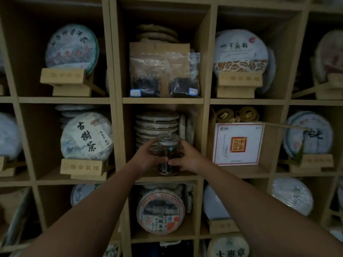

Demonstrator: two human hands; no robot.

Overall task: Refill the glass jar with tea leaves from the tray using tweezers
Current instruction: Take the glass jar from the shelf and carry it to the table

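Our left hand [148, 156] and right hand [187, 158] clasped the lidded jar [168, 154], which stood on the shelf [163, 177] before stacked tea cakes [156, 123]. Fetching step, we judged; next, lifting it clear.

Showing: one lidded glass jar [168, 154], two hands [148, 157] [187, 158] reaching in, two clear bags of dark leaf [146, 76] [183, 76], one white square box [238, 143], wrapped tea cakes too many to count.
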